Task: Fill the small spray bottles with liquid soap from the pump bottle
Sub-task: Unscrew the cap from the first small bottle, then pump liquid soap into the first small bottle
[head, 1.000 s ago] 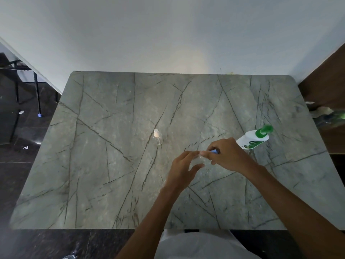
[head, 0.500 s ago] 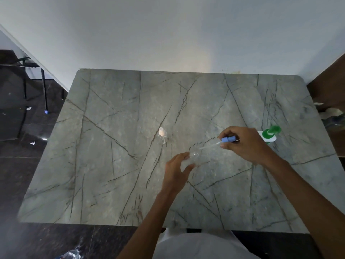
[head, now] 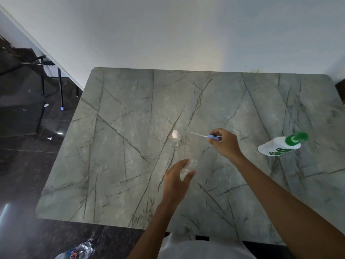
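My left hand (head: 175, 181) grips a small clear spray bottle (head: 188, 168) with its mouth open, near the middle of the grey marble table (head: 119, 165). My right hand (head: 225, 143) pinches the blue spray cap (head: 212, 137); its thin white dip tube points left, free of the bottle. A second small clear spray bottle (head: 175, 139) with a white cap stands upright just left of that tube's tip. The white pump bottle (head: 280, 146) with a green pump head stands on the table at the right.
The white wall runs along the table's far edge. A dark chair (head: 46, 71) stands on the dark floor to the left. A plastic water bottle (head: 78, 252) lies on the floor near the lower left. Dark wooden furniture shows at the right edge.
My right hand has pulled the blue cap and its tube out of the bottle in my left hand and carried it up and away. The camera view has shifted.
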A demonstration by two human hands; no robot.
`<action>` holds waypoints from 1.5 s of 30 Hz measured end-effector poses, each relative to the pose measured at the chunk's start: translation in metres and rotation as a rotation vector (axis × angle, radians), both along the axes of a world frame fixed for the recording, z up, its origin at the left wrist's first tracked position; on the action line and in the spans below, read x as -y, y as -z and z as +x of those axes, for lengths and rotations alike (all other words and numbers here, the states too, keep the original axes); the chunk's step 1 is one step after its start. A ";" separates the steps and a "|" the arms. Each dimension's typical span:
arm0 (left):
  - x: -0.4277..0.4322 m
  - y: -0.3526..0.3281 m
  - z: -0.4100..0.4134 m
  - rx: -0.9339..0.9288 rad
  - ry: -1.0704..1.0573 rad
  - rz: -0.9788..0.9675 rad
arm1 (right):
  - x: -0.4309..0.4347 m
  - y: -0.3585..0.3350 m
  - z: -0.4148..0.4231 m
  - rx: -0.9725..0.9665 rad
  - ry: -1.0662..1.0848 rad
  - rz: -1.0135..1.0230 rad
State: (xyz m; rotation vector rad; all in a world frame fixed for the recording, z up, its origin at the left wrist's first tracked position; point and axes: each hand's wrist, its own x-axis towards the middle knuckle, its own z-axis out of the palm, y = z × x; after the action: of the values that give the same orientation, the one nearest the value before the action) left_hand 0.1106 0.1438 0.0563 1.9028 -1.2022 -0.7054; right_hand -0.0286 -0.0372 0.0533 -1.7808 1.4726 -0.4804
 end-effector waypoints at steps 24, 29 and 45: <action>0.001 0.000 0.014 0.000 0.016 -0.022 | 0.010 0.060 0.034 -0.008 -0.076 0.071; -0.003 0.004 0.012 0.006 0.023 -0.001 | 0.008 0.055 0.031 -0.028 -0.085 0.099; -0.009 0.001 0.003 0.018 0.019 0.006 | -0.012 0.050 0.012 -0.051 -0.082 0.122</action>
State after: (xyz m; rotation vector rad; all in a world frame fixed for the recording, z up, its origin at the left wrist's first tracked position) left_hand 0.1135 0.1531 0.0552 1.9082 -1.2320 -0.7040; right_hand -0.0164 -0.0250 0.0036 -1.7604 1.4266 -0.2990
